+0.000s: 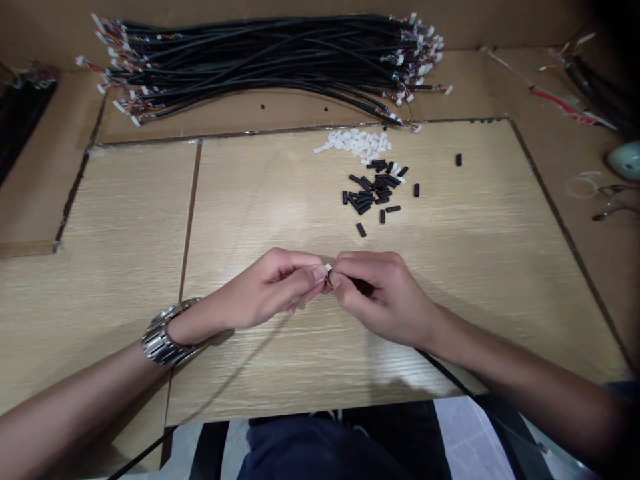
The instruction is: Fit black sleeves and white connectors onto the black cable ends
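Note:
Near the middle of the wooden table (pixel 260 200), my left hand (pixel 280 287) pinches a small white connector (pixel 328 267) between thumb and fingers. Thin orange and dark wires (pixel 329 283) run from the connector into the fingertips of my right hand (pixel 385 290), which is closed on them. The two hands almost touch. A black cable (pixel 445 373) comes out from under my right wrist and hangs over the table's front edge. Another stretch of black cable (pixel 143 459) shows at the lower left. My right palm hides part of what it holds.
Beyond my hands lie scattered black tube pieces (pixel 383 193) and a pile of white parts (pixel 355 141). A large bundle of black cables (pixel 270 60) with white connectors lies at the back. More cables (pixel 23 120) are at the far left, and a red-sleeved wire (pixel 560 103) is at the right.

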The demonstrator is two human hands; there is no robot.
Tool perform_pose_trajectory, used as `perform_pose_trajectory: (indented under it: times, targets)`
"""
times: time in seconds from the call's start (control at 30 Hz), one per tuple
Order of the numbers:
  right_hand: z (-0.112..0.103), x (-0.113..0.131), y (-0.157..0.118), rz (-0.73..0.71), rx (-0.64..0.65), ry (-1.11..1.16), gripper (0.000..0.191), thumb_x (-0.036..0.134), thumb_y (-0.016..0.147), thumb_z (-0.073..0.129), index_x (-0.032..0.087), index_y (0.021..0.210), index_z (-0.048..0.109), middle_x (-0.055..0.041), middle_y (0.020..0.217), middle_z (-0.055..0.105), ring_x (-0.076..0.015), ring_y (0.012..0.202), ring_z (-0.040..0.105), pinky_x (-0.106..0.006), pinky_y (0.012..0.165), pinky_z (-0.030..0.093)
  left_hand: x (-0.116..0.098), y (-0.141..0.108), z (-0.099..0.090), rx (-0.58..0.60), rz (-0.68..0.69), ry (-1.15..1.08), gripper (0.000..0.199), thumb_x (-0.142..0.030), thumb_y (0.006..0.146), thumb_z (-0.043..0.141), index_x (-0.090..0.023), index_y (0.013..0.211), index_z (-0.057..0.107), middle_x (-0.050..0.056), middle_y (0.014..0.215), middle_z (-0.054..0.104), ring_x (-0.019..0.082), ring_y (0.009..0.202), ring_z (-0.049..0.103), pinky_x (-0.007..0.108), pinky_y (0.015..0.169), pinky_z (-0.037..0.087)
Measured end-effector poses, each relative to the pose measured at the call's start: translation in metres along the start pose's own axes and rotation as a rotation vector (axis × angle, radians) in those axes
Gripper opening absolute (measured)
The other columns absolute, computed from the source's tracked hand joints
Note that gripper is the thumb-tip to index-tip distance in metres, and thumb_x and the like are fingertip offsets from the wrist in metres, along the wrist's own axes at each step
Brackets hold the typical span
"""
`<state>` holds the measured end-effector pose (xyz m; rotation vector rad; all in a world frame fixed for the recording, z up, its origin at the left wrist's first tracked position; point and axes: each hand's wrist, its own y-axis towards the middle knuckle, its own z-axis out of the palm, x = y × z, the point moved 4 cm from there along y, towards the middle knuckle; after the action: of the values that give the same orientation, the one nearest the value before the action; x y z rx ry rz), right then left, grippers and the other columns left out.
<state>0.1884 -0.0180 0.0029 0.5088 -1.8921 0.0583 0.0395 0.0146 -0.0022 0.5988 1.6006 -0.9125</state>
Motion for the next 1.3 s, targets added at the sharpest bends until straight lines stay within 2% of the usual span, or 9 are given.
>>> perform_pose_trajectory:
  times: [0.17,0.27,0.43,0.63,0.87,1.1,1.2,1.27,1.3]
  targets:
    - [-0.007,0.005,0.0,0.003,-0.084,-0.024,0.009,0.015,0.088,0.06,0.017,0.08,0.063,0.002,0.069,0.053,-0.0093,0.059,0.047,-0.023,0.054,0.037,0.005,0.002,-0.005,-0.096,0.006,-0.126,0.041,-0.027,0.1,0.043,-0.016,0.061,0.044,-0.005,0.057,0.041,0.007,0.048,0.046,0.017,0.049,0.042]
    - [-0.006,0.006,0.0,-0.012,-0.096,-0.039,0.01,0.012,0.089,0.057,0.017,0.085,0.065,0.0009,0.07,0.054,-0.0103,0.06,0.048,-0.024,0.054,0.038,0.007,0.002,-0.006,-0.114,0.0,-0.169,0.04,-0.027,0.099,0.045,-0.016,0.061,0.044,-0.005,0.057,0.041,0.006,0.046,0.046,0.017,0.047,0.043]
    - [-0.005,0.01,-0.001,-0.084,-0.116,-0.161,0.017,0.008,0.085,0.054,0.017,0.075,0.063,-0.0012,0.071,0.057,-0.0115,0.062,0.048,-0.025,0.055,0.038,0.007,0.002,-0.005,-0.088,0.036,-0.079,0.041,-0.027,0.101,0.043,-0.015,0.062,0.047,-0.005,0.056,0.043,0.006,0.048,0.047,0.017,0.048,0.041]
    - [-0.006,0.004,0.003,0.054,-0.086,-0.092,0.024,0.006,0.08,0.052,0.017,0.058,0.052,0.0036,0.059,0.047,-0.0093,0.056,0.042,-0.025,0.054,0.031,0.005,0.001,-0.003,-0.073,0.024,-0.036,0.042,-0.027,0.101,0.041,-0.015,0.061,0.046,-0.005,0.056,0.042,0.007,0.049,0.044,0.017,0.048,0.04]
    - [-0.004,-0.004,0.005,0.154,0.06,0.005,0.025,0.009,0.082,0.048,0.018,0.058,0.046,0.0044,0.058,0.046,-0.009,0.055,0.041,-0.025,0.054,0.031,0.002,0.001,-0.001,-0.074,0.034,0.016,0.043,-0.023,0.102,0.04,-0.015,0.06,0.045,-0.005,0.054,0.042,0.006,0.05,0.043,0.017,0.049,0.037]
    - [-0.006,-0.002,0.006,0.082,0.023,-0.059,0.029,0.01,0.085,0.05,0.019,0.059,0.043,0.0049,0.059,0.041,-0.009,0.055,0.04,-0.025,0.055,0.031,0.003,0.002,-0.003,-0.122,0.047,0.003,0.041,-0.02,0.099,0.04,-0.016,0.058,0.043,-0.004,0.053,0.043,0.008,0.048,0.046,0.019,0.048,0.041]
    - [-0.006,-0.001,0.006,0.044,0.011,-0.076,0.031,0.008,0.084,0.051,0.019,0.057,0.039,0.0055,0.059,0.038,-0.0085,0.055,0.038,-0.024,0.056,0.031,0.002,0.001,-0.004,-0.218,0.089,0.118,0.03,-0.029,0.098,0.05,-0.016,0.071,0.052,-0.004,0.058,0.048,0.009,0.051,0.048,0.019,0.048,0.04]
    - [-0.005,-0.001,0.006,0.022,0.005,-0.081,0.03,0.008,0.083,0.052,0.019,0.058,0.039,0.0059,0.059,0.038,-0.0081,0.054,0.037,-0.024,0.055,0.03,-0.003,-0.001,-0.007,-0.336,0.201,0.235,0.014,-0.03,0.091,0.064,-0.017,0.09,0.059,0.0,0.074,0.055,0.01,0.06,0.052,0.02,0.05,0.042]
    - [-0.004,-0.002,0.005,0.012,0.003,-0.086,0.029,0.008,0.082,0.053,0.018,0.058,0.04,0.006,0.059,0.039,-0.008,0.054,0.037,-0.024,0.055,0.03,-0.006,-0.002,-0.007,-0.376,0.273,0.298,0.017,-0.029,0.087,0.069,-0.018,0.097,0.06,0.002,0.083,0.058,0.012,0.066,0.054,0.021,0.053,0.045]
